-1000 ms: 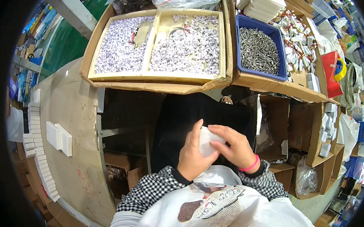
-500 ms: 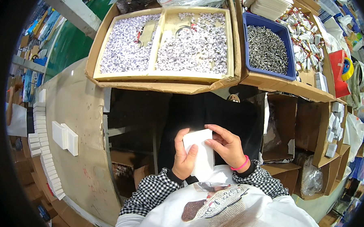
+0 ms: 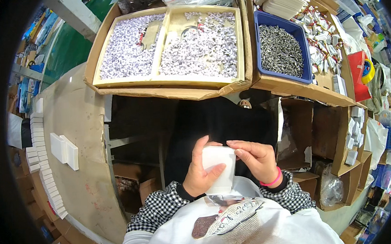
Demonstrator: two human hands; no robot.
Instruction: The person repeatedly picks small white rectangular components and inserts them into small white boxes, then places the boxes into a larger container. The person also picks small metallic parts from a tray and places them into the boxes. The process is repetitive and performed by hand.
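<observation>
A small white carton (image 3: 220, 169) is in front of my chest. My left hand (image 3: 201, 170) grips it from the left, thumb across its face and fingers behind. At the carton's upper right corner, my right hand (image 3: 254, 159) has its thumb and index finger pinched together on the edge. The tips cover that corner, so whatever flap lies between them is hidden. On the table to the left lie two white boxes (image 3: 65, 150) side by side.
Ahead stands a divided wooden tray (image 3: 156, 49) of small white pieces. Beside it is a blue bin (image 3: 306, 51) of metal parts. A row of white boxes (image 3: 50, 183) lines the left table's far edge. Open cardboard boxes (image 3: 331, 125) stand at right.
The carton has turned to sit squarer. My right hand has shifted right, its thumb leaving the carton's face for the corner. The whole view has moved slightly.
</observation>
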